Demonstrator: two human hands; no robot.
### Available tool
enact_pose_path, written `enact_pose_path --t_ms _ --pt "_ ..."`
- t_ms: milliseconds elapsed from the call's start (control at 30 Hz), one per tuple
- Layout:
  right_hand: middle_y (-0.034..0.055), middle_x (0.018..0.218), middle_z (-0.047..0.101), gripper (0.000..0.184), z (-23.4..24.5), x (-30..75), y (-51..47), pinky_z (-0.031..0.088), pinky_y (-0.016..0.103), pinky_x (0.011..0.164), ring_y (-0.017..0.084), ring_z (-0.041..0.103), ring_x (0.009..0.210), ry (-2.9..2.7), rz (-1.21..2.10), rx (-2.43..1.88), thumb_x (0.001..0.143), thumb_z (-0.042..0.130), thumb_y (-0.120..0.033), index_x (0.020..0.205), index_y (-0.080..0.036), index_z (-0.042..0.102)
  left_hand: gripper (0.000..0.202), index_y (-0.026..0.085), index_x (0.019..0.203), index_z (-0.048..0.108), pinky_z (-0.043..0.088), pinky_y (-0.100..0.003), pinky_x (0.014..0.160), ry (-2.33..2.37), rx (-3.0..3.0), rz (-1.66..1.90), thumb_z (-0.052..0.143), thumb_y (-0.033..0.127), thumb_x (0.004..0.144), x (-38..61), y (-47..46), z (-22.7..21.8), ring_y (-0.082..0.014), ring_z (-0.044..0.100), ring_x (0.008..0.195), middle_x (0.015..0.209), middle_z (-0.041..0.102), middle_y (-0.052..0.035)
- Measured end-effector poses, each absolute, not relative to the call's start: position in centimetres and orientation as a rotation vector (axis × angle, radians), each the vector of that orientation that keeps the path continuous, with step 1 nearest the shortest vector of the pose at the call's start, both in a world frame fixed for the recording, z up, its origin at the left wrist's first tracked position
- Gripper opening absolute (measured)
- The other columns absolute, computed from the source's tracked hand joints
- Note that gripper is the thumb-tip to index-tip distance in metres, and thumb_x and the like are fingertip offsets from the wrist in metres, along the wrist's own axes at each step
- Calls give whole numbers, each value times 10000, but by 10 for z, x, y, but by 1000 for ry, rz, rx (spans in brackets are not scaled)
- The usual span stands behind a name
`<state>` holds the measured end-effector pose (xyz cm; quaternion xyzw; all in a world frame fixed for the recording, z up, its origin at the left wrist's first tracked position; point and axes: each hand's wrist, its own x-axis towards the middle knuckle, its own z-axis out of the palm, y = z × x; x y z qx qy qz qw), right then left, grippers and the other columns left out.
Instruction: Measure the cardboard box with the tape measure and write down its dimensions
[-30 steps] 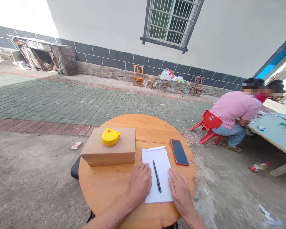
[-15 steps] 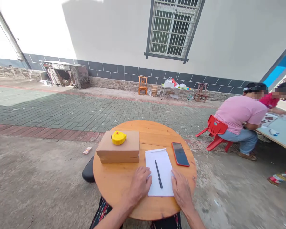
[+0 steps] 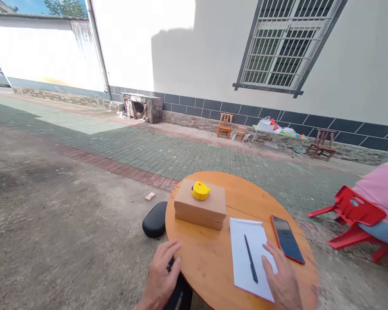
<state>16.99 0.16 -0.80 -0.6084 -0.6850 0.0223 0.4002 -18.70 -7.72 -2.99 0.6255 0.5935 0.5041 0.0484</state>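
My left hand [image 3: 163,269] is at the left edge of the round wooden table [image 3: 210,260], fingers apart and holding nothing. My right hand [image 3: 280,275] is over the right side of a white sheet of paper [image 3: 241,254], thumb and fingers spread, with nothing in it. A black pen [image 3: 250,258] lies on the paper, left of that hand. Beyond my right fingers lies a phone [image 3: 287,239] with a red edge. On the table's far left sits a brown cardboard box [image 3: 198,213], with a yellow tape measure [image 3: 200,190] on top.
A black rounded case or seat [image 3: 155,219] shows beside the table's left edge. To the right, a person in a pink shirt [image 3: 380,189] sits on a red plastic chair [image 3: 355,206]. Wooden chairs and a laden folding table [image 3: 280,130] stand along the far wall.
The view has swung left. My left hand has left the paper and moved to the table's left edge. My right hand now reaches over the paper with its fingers spread.
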Motion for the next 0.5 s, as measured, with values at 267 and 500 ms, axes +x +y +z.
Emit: enact_pose_path --t_ms 267,500 --pt "129 1389 538 530 92 16 71 403 503 1074 309 484 1303 -1972 263 -1298 807 582 -441 1279 -205 538 409 191 1220 592 387 -481 1087 1661 1395 1727 538 361 852 -216 -4 24 -273 498 1251 1304 566 -126" --pt "144 1303 619 656 103 -54 118 390 501 1033 345 539 1219 -2083 346 -1436 725 688 -441 1306 -174 539 577 164 1358 492 349 -446 1097 1490 1211 1619 572 435 854 -233 71 49 -294 460 1309 1411 503 -151"
